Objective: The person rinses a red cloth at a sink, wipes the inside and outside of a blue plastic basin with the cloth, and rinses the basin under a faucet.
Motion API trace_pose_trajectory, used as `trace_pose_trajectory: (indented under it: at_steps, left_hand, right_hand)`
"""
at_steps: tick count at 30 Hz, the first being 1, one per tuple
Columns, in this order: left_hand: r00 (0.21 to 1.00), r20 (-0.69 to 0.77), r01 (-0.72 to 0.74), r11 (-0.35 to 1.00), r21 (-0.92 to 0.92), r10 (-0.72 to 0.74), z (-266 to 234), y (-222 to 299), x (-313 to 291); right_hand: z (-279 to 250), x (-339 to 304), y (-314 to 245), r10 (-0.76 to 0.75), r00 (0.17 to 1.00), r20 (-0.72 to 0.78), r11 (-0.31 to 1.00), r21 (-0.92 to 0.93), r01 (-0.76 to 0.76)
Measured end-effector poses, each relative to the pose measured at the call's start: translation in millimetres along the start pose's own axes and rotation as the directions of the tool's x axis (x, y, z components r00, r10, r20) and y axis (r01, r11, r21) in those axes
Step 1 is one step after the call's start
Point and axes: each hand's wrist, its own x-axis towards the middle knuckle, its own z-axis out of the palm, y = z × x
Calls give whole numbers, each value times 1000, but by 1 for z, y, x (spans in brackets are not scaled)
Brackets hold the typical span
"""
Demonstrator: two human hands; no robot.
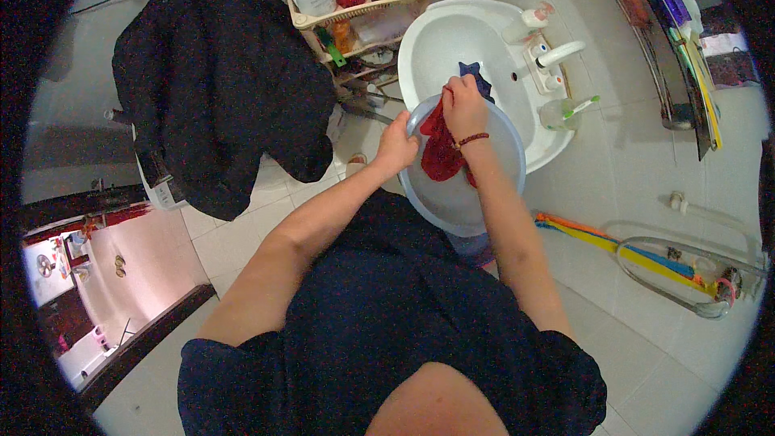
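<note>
My left hand is closed on the left rim of a pale blue plastic basin, thumb over the edge. The basin is in front of me, at the near edge of the white washbasin. My right hand, with a beaded bracelet at the wrist, pinches the top of a wet-looking red cloth. That cloth hangs down inside the basin; its exact kind is unclear. Just beyond my right hand, a dark blue cloth lies in the washbasin, partly hidden.
A white tap, a pump bottle and a cup with a toothbrush stand along the washbasin's right side. A shelf rack with bottles is at the back. Black clothing covers something at left. A metal rail runs at right.
</note>
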Motion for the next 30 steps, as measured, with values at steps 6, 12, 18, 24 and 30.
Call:
trace_pose_trajectory:
  at_steps: [6,12,18,24,30]
  left_hand:
    - [991,-42,-126,991,-51,124,6,-9,13]
    - [991,93,-105,992,66,98,1,-10,27]
    - [984,171,41,998,43,-48,-10,10,37]
    - [998,7,66,994,-89,-66,-6,-10,-15]
    - [996,-47,-80,996,26,81,2,-10,2]
  right_hand:
    - [6,-21,-15,-213,962,169,954,248,168]
    - [-9,1,14,-53,998,36,999,7,53]
    - [-12,2,31,93,996,9,977,-193,-90]
    - [-11,4,20,87,991,-102,993,-73,-94]
    - [14,-10,-7,-160,980,116,944,309,118]
